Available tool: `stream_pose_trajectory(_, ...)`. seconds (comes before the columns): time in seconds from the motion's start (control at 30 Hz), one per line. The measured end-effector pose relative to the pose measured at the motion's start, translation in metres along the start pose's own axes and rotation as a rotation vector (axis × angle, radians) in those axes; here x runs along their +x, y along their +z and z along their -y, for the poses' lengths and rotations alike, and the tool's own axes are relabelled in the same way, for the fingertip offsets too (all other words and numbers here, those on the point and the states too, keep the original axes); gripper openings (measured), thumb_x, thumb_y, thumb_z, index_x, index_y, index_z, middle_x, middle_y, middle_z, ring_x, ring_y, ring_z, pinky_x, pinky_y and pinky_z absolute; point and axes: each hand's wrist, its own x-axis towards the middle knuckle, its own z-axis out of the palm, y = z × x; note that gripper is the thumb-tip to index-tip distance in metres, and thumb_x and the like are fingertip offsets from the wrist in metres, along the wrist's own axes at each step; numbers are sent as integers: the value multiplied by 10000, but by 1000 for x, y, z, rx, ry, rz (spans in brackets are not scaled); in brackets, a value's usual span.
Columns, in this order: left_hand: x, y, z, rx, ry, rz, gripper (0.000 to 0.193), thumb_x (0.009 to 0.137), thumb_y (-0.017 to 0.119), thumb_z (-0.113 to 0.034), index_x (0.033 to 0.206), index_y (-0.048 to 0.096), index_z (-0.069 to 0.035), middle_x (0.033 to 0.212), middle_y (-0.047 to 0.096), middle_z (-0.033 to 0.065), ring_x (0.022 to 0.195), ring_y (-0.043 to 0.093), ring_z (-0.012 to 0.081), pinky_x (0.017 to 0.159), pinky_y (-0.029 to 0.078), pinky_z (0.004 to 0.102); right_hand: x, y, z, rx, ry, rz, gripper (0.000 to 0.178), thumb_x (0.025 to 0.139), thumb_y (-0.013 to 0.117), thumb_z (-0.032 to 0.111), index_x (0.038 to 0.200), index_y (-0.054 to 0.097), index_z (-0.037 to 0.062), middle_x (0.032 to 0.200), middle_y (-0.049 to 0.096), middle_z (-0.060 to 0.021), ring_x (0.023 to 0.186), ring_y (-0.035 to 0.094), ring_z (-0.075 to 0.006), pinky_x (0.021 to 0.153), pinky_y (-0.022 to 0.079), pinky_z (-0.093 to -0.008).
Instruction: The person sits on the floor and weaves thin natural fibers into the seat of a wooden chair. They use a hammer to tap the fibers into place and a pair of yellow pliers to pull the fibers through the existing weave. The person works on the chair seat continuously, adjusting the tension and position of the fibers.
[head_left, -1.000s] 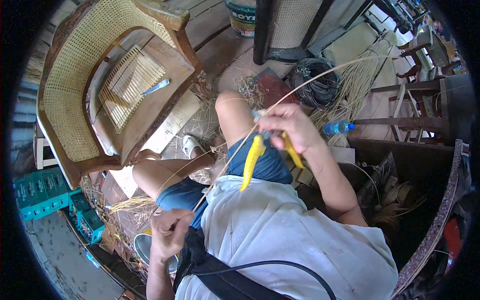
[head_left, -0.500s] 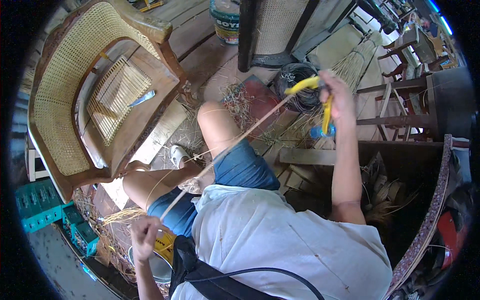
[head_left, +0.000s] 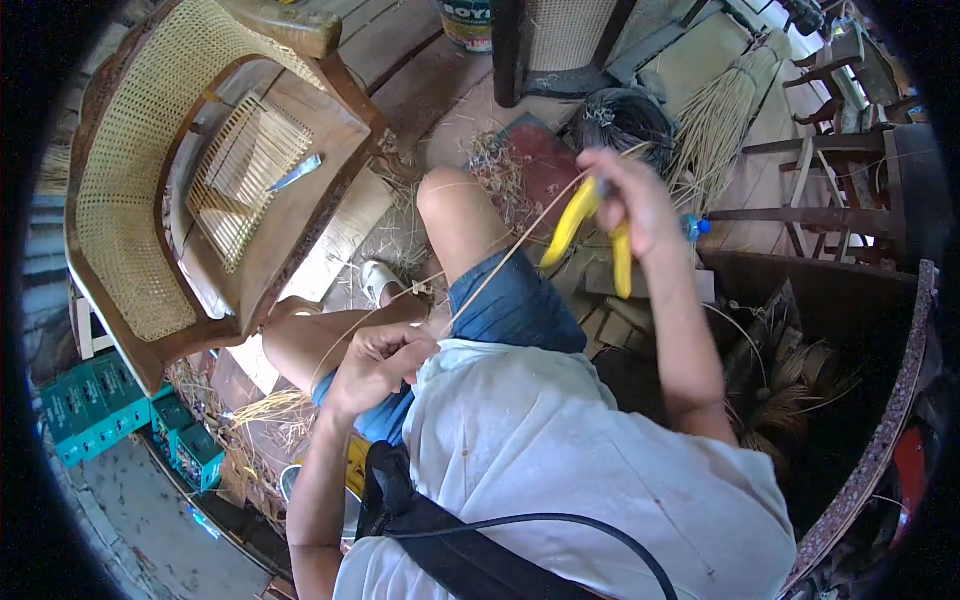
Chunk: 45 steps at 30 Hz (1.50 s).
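Note:
A thin tan strip of cane (head_left: 515, 247) stretches slantwise across my lap, up to the right. Its lower end is pinched in my left hand (head_left: 378, 370), closed in front of my waist. My right hand (head_left: 640, 205), slightly blurred, is raised beyond my right knee at the strip's upper end. Yellow-handled pliers (head_left: 572, 222) are also in that hand, handles spread and hanging down; their jaws are hidden by the fingers. At the left stands a carved wooden armchair (head_left: 325, 130) with a cane back. Partly woven cane (head_left: 255, 150) and a blue-and-white object (head_left: 297, 172) lie on its seat.
Cane scraps (head_left: 500, 175) litter the floor before me. Beyond lie a dark coil (head_left: 625, 125) and a bundle of pale strands (head_left: 725, 110). A dark bin (head_left: 830, 260) stands at my right, teal crates (head_left: 95, 400) at the lower left. A bucket (head_left: 468, 25) stands far off.
My left hand has moved up and right toward my waist, shortening the visible span of cane. My right hand has come slightly left and down, with the pliers turned. The view has shifted slightly.

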Motion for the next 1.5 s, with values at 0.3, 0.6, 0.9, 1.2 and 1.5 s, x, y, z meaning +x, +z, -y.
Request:
stream_pose_trajectory(0.3, 31, 44, 15, -126, 195, -207, 176, 954, 607, -160, 931, 687, -5, 743, 611, -20, 627, 496, 13, 541, 406, 185, -68, 96, -82, 76, 422, 496, 157, 913, 641, 153, 944, 668, 1, 671, 608, -18, 433, 513, -77, 383, 387, -218)
stream_pose_trajectory(0.6, 9, 46, 13, 250, 313, -335, 142, 946, 586, -79, 928, 657, 43, 731, 618, 32, 681, 531, 53, 615, 454, 229, -50, 83, -76, 47, 387, 429, 161, 893, 682, 151, 850, 672, -4, 618, 578, -17, 430, 511, -72, 375, 364, -212)
stream_pose_trajectory(0.9, -39, 28, -2, 247, 332, -358, 75, 907, 606, -27, 907, 661, 24, 684, 615, 61, 617, 533, 77, 558, 433, 247, -38, 79, -40, 17, 298, 378, 138, 877, 690, 129, 855, 678, -7, 662, 596, -38, 434, 513, -85, 369, 351, -221)
stream_pose_trajectory(1.2, -102, 9, 1, 179, 195, -371, 88, 880, 625, -43, 843, 679, 16, 688, 643, 52, 608, 562, 92, 567, 440, 244, -13, 51, 1, -21, 140, 338, 167, 858, 686, 135, 903, 685, -25, 730, 623, -41, 435, 506, -79, 382, 379, -214)
stream_pose_trajectory(1.5, -131, -20, 38, 152, 220, -425, 88, 842, 641, -56, 803, 684, 10, 684, 664, 75, 603, 597, 130, 573, 455, 271, 21, -10, 55, -159, -51, 104, 208, 861, 682, 194, 950, 702, 7, 687, 606, -9, 419, 459, -62, 373, 315, -218)
